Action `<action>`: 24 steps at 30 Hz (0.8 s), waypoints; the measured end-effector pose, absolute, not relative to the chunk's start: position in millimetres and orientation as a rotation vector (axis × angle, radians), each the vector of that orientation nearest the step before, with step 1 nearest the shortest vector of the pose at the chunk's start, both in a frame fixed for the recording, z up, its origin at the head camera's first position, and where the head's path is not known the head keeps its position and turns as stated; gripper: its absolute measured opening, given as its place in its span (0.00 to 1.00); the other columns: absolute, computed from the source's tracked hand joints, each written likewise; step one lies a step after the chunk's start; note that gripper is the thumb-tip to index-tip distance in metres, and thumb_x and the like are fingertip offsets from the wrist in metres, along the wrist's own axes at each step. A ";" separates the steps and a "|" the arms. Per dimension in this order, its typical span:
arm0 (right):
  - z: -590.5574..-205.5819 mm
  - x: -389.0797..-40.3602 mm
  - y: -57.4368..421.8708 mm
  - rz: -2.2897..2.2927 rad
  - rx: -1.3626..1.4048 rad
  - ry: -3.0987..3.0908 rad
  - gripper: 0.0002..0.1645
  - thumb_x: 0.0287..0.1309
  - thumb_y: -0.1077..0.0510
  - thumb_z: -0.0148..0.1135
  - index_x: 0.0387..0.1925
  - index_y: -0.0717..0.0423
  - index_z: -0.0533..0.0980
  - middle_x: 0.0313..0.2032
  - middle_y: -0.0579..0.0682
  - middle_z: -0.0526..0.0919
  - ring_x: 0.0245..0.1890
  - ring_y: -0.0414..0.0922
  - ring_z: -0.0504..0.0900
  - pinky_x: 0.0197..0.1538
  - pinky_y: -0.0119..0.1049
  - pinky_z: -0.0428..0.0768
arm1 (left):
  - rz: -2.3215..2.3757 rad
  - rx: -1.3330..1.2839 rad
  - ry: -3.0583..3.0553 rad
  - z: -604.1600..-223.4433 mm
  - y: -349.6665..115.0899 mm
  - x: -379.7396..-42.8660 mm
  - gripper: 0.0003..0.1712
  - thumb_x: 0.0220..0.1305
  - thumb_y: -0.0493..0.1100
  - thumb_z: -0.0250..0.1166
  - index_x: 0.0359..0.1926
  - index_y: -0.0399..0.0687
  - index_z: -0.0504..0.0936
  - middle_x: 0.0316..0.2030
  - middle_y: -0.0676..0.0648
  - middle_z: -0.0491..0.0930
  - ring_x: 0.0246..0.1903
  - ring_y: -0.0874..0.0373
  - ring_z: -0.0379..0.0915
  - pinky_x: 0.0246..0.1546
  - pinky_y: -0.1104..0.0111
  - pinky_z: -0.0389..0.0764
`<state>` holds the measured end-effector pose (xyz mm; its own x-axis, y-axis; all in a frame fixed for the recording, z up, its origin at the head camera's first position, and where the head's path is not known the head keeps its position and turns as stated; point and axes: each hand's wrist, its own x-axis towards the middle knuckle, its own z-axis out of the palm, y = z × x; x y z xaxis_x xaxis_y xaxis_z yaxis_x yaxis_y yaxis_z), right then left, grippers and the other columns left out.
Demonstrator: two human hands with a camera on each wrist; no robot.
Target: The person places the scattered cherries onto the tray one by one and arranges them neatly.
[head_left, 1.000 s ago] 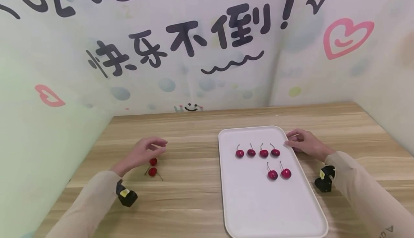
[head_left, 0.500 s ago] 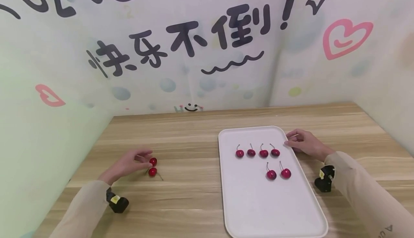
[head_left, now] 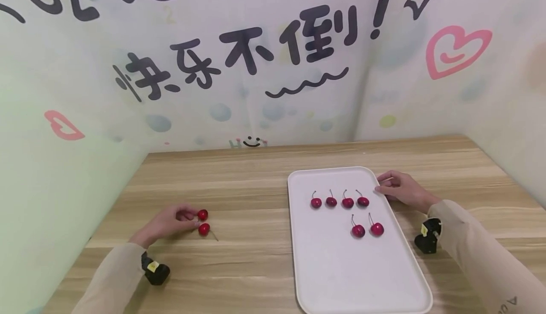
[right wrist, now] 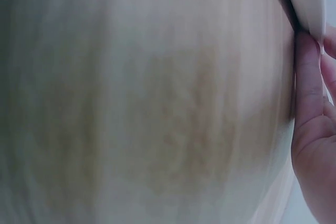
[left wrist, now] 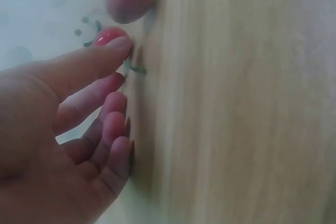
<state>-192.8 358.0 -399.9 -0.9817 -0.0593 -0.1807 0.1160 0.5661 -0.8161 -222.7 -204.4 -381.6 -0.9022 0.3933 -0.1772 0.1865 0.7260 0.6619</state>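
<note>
Two red cherries lie on the wooden table at the left: a farther cherry (head_left: pixel 203 215) and a nearer cherry (head_left: pixel 204 229) with its stem pointing right. My left hand (head_left: pixel 172 221) reaches to them from the left, thumb and forefinger apart around the farther one's stem. In the left wrist view a bit of green stem (left wrist: pixel 137 70) shows between those fingertips, and the thumb partly covers the farther cherry (left wrist: pixel 109 34). My right hand (head_left: pixel 403 191) pinches the right rim of a white tray (head_left: pixel 354 271); its thumb (right wrist: pixel 308 77) lies against the tray's outer side.
On the tray, several cherries form a back row (head_left: pixel 348 203), stems pointing away. Two more, including a cherry (head_left: pixel 377 229), sit in front of them at the right. A printed wall covering (head_left: pixel 239 110) stands behind the wooden table (head_left: pixel 247 257).
My left hand has come back toward me and left, down to the two cherries. The nearer cherry has shifted slightly right and toward me. My right hand stays at the tray rim.
</note>
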 end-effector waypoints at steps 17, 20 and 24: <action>-400.1 -191.6 357.9 -1.377 0.059 2.618 0.32 0.54 0.49 0.59 0.52 0.68 0.63 0.40 0.60 0.76 0.38 0.47 0.78 0.43 0.38 0.76 | 0.992 0.536 2.587 -385.5 -200.7 -223.8 0.09 0.52 0.40 0.64 0.33 0.39 0.79 0.27 0.49 0.75 0.28 0.57 0.67 0.28 0.69 0.69; -399.1 -190.6 357.0 -1.355 0.061 2.629 0.33 0.54 0.48 0.59 0.52 0.67 0.63 0.40 0.61 0.76 0.38 0.48 0.77 0.45 0.39 0.75 | 1.004 0.511 2.570 -385.1 -200.3 -223.1 0.08 0.52 0.39 0.63 0.33 0.38 0.79 0.27 0.49 0.75 0.28 0.57 0.67 0.29 0.69 0.68; -399.0 -190.5 356.7 -1.352 0.055 2.631 0.32 0.54 0.48 0.58 0.52 0.67 0.63 0.41 0.60 0.76 0.39 0.48 0.77 0.45 0.40 0.75 | 1.006 0.496 2.574 -386.2 -200.7 -223.0 0.07 0.53 0.38 0.62 0.33 0.38 0.79 0.28 0.49 0.75 0.28 0.57 0.67 0.29 0.68 0.68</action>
